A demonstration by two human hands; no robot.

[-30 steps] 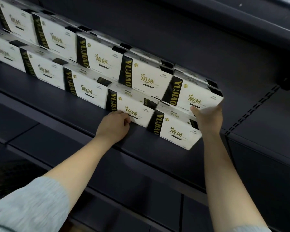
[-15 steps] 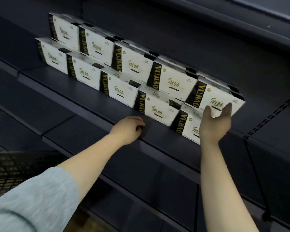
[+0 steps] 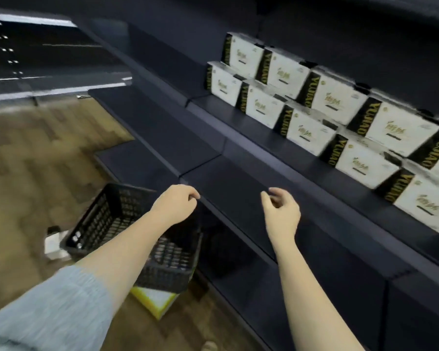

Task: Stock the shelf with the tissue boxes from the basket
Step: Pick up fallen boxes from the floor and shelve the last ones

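Tissue boxes point(image 3: 312, 111) are sitting stacked on the shelf point(image 3: 276, 148); left hand point(image 3: 175, 205) and right hand point(image 3: 280, 212) are hanging loose-gripped, holding nothing, above the basket point(image 3: 107, 219).

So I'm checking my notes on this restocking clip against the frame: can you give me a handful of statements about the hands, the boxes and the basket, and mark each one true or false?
1. Both hands hold nothing. True: the left hand and the right hand hang loosely curled in front of the shelving.
2. The tissue boxes sit on the shelf in two tiers. True.
3. The black basket stands on the shelf beside the boxes. False: it is down at floor level, below the left forearm.
4. The right hand touches the nearest box. False: it is apart from every box.
5. The boxes are blue. False: white with black and gold bands.
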